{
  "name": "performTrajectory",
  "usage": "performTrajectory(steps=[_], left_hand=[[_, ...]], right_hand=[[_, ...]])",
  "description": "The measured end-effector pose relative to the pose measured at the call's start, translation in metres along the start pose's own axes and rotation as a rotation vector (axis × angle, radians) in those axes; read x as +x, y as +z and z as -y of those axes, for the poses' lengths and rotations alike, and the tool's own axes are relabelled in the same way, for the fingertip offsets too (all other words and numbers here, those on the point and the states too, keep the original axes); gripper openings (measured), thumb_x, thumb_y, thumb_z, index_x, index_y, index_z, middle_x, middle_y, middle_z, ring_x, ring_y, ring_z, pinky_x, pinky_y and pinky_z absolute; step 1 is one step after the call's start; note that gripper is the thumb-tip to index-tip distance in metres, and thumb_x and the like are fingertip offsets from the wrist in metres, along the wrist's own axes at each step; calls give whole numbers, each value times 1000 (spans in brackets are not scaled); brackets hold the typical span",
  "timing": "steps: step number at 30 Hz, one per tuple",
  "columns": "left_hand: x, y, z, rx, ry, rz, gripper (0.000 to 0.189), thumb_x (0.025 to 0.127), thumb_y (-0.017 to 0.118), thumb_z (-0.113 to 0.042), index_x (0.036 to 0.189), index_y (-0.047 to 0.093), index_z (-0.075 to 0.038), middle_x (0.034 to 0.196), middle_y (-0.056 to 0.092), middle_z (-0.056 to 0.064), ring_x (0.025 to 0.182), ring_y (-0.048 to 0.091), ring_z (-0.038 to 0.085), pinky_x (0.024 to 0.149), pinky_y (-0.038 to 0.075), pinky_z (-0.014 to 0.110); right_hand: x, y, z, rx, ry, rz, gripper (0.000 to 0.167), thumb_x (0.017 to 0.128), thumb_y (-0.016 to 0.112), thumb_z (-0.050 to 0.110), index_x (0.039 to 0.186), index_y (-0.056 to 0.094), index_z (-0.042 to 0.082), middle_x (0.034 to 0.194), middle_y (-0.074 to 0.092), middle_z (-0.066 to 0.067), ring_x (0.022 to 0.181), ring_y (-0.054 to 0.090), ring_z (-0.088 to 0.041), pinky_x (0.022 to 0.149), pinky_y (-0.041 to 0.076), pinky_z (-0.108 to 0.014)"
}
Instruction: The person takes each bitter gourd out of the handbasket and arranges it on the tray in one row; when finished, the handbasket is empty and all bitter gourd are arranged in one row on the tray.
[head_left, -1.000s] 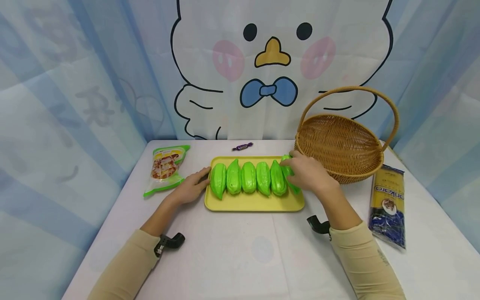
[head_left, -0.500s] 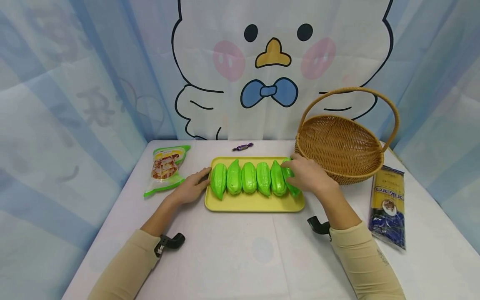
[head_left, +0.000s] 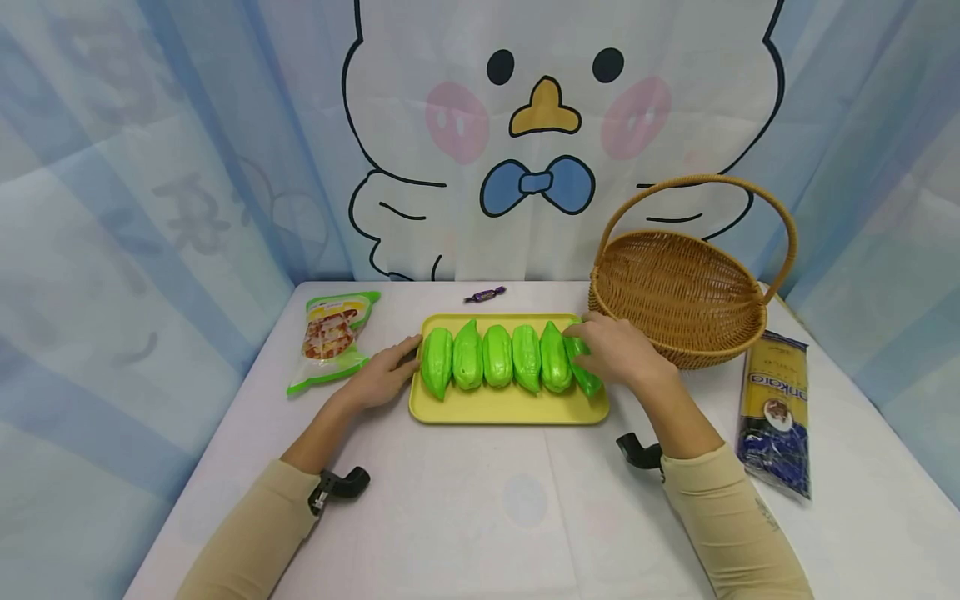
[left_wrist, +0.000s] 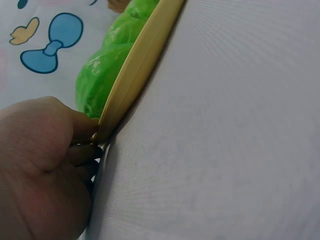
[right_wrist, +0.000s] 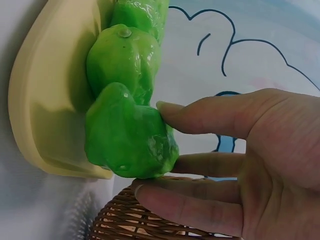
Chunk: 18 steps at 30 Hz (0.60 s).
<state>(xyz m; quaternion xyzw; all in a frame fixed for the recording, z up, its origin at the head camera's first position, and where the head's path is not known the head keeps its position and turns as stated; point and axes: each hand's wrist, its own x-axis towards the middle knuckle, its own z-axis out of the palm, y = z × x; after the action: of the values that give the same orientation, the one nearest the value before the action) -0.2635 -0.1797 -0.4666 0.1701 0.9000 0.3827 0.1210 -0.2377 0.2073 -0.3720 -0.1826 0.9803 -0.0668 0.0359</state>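
Note:
In the head view, a yellow tray (head_left: pixel 510 408) bears a row of several glossy green ribbed fruits (head_left: pixel 497 357), shaped like star fruit. My left hand (head_left: pixel 382 373) rests against the tray's left end, its thumb and fingertips touching the rim. My right hand (head_left: pixel 618 346) is at the row's right end, thumb and fingers around the last green ribbed fruit (head_left: pixel 585 377), which lies slanted and is partly hidden. In the right wrist view, my thumb is on one side of this green fruit (right_wrist: pixel 125 135) and my fingers are on the other.
Behind my right hand stands a wicker basket (head_left: pixel 686 292) with a tall handle. A blue and gold packet (head_left: pixel 776 408) lies at the right. At the left is a green-edged food bag (head_left: pixel 330 337). A purple-wrapped candy (head_left: pixel 485 294) lies behind the tray.
My right hand has come slightly down and nearer with the last green fruit, which has settled lower beside its neighbour on the tray. The left hand has stayed still.

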Motion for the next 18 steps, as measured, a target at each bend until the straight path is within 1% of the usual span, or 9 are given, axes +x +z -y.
performTrajectory(steps=[6, 12, 15, 18], left_hand=[[0, 0, 0, 0, -3, -1, 58, 114, 39, -25, 167, 23, -9, 172, 21, 18, 161, 17, 36, 132, 15, 54], [1, 0, 1, -4, 4, -1, 58, 114, 40, -25, 166, 23, -8, 172, 21, 18, 161, 17, 36, 132, 15, 54], [1, 0, 2, -2, 3, -2, 58, 114, 40, -25, 166, 23, -8, 172, 21, 18, 161, 17, 36, 132, 15, 54], [1, 0, 2, 0, 4, -1, 58, 114, 40, -25, 166, 23, -8, 172, 21, 18, 161, 17, 36, 132, 15, 54]], right_hand=[[1, 3, -1, 5, 23, 11, 45, 96, 72, 13, 140, 66, 9, 155, 49, -27, 140, 50, -49, 115, 41, -68], [2, 4, -3, -6, 9, -1, 45, 97, 72, 14, 141, 65, 7, 153, 51, -26, 134, 56, -48, 109, 48, -66], [2, 5, -4, -6, 7, 8, 45, 97, 71, 15, 141, 65, 7, 154, 50, -26, 137, 53, -48, 113, 44, -68], [3, 5, -6, -7, 13, 26, 45, 97, 71, 15, 142, 65, 8, 156, 48, -27, 141, 49, -49, 117, 37, -70]])
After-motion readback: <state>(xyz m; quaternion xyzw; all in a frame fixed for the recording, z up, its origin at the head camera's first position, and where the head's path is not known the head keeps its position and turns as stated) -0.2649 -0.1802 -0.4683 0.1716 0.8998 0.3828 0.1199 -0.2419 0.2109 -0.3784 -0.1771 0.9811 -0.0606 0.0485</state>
